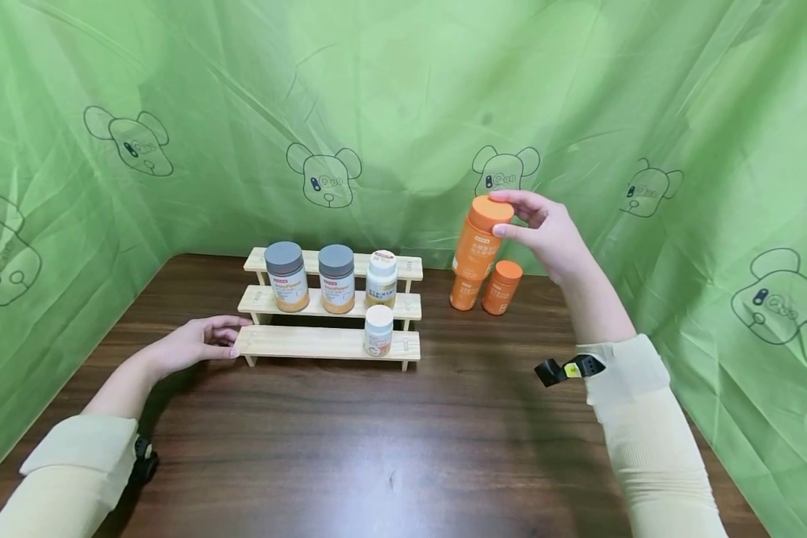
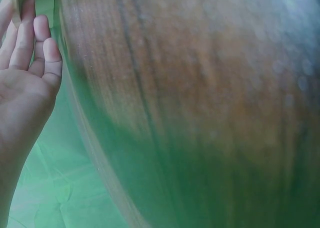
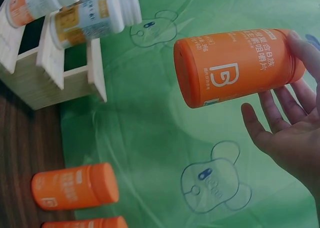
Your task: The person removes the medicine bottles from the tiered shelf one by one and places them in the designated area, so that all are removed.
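aloft, right hand (image 1: 551,235) pinches tall orange plastic bottle (image 1: 479,243) by its cap; left hand (image 1: 191,345), fingers relaxed, touches pale wooden stepped rack (image 1: 323,342).

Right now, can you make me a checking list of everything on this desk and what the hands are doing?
Surface: dark wooden table.
Job's things: big orange bottle lifted in the air; two small orange bottles standing below it.
Clutter: wooden step shelf with two grey-lidded jars and two white bottles.
Hands: right hand grips the big orange bottle by its lid; left hand touches the shelf's bottom-left end.
Cables: nothing seen.
Surroundings: green bear-print cloth all around.
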Demonstrator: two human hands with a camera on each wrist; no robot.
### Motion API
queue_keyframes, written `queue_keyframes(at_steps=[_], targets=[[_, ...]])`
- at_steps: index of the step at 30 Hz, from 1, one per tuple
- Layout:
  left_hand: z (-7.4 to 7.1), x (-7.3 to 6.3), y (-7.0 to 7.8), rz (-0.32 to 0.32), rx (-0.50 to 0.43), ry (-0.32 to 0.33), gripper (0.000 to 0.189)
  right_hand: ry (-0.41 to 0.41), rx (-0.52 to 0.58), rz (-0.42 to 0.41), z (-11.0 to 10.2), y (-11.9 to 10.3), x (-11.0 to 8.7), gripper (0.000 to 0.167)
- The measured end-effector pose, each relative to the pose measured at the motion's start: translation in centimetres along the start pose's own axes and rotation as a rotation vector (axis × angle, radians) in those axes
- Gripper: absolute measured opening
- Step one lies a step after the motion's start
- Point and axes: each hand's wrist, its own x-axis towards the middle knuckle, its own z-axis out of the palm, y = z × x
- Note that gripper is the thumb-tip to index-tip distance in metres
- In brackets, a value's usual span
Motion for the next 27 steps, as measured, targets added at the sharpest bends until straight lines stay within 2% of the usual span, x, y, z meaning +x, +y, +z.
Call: queue_keyframes(at_steps=[11, 18, 27], targets=[[0.2, -0.1, -0.2, 0.001, -0.007, 0.004, 0.06, 0.04, 0.068, -0.002, -2.0, 1.9, -2.1, 0.043], [0.1, -0.1, -0.2, 0.004, 0.008, 0.002, 0.059, 0.06, 0.028, -0.001, -3.8, 3.2, -3.4, 0.044], [0.0, 0.1, 0.0, -0.001, 0.017, 0.002, 0.061, 0.129, 0.037, 0.02, -5.7, 4.5, -5.0, 0.044]])
